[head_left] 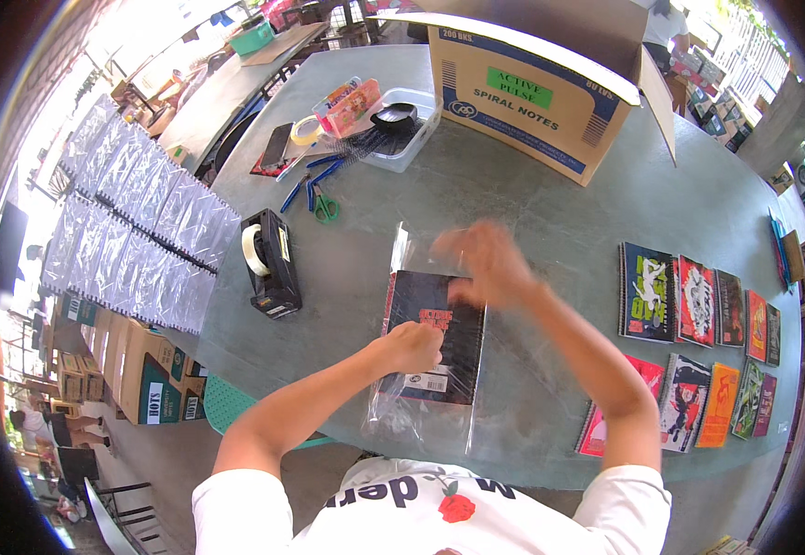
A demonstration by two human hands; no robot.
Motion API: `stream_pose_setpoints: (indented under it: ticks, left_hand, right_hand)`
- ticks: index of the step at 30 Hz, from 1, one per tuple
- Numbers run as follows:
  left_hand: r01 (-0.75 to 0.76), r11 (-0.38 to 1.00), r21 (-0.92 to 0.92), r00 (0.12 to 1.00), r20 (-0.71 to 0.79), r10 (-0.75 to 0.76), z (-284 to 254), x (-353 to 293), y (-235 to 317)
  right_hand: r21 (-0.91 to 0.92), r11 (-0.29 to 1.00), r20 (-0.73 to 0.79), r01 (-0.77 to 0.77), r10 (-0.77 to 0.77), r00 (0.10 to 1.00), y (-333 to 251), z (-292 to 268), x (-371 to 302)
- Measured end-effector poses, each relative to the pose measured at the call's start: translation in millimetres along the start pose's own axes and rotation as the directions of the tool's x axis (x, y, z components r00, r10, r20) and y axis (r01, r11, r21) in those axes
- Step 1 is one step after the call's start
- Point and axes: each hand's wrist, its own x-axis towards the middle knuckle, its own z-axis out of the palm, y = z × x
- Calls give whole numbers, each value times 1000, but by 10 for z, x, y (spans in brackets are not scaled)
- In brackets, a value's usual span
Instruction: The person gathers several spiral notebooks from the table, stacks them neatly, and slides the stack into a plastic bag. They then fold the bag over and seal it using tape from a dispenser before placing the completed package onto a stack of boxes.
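A dark spiral notebook with red lettering and a white label lies in front of me on the table, inside a clear plastic sleeve that sticks out past its edges. My left hand is closed in a fist on the notebook's middle; whatever its fingers hold, if anything, is hidden. Over the notebook's upper right corner is my right hand, blurred by motion. Its thumb and fingers look spread apart, with nothing visible between them. A strip of the clear plastic stands up beside the notebook's upper left corner.
Left of the notebook stands a black tape dispenser. Green-handled scissors, blue pens and a clear plastic tub lie beyond it. A big cardboard box occupies the far side. Several spiral notebooks are spread at right; wrapped stacks sit at left.
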Motion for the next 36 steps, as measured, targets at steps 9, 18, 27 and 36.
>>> stream_pose_setpoints:
  ticks: [9,18,27,36]
  left_hand:
    - [-148,906,-397,926,-378,-15,-355,-661,-372]
    - [-268,87,-959,249,-156,-956,-65,-1392,-2116]
    - [-436,21,-900,397,-213,-893,347,-1572,-1817]
    - [-71,940,-335,886,-454,-95,-428,-627,-614]
  right_hand:
    - [-123,989,209,-77,102,973,-539,310,-746]
    - [-76,949,156,-306,314,936,-786,433,-447]
    - [-83,915,222,-396,404,887,-762,367,-545]
    - [20,859,323,-512,479,816,-638,490,-579]
